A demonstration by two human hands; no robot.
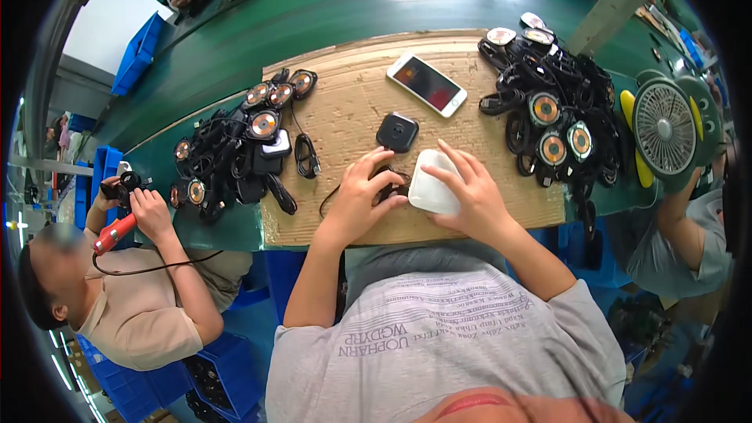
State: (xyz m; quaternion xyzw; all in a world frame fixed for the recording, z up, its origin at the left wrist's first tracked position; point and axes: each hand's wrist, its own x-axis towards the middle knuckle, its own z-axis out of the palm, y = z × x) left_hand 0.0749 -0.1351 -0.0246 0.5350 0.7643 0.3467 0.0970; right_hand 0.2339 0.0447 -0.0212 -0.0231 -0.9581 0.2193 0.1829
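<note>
My left hand [362, 194] is closed around a small coil of black cable [394, 186], partly hidden by my fingers. A strand of the cable trails out on the near side of that hand. Right beside it, my right hand [476, 200] grips a white square piece with rounded corners [432, 186], fingers over its far edge and thumb on the near side. Just beyond both hands, a black rounded-square puck [398, 132] lies on the cardboard sheet [345, 94]. A second coiled black cable [306, 158] rests left of my left hand.
Heaps of round charging pads with copper coils and black cables lie at left [235, 153] and right [548, 102]. A white smartphone [427, 84] lies at the back, a green fan [664, 129] at right. A co-worker at left holds a red tool [115, 233]; other people sit around.
</note>
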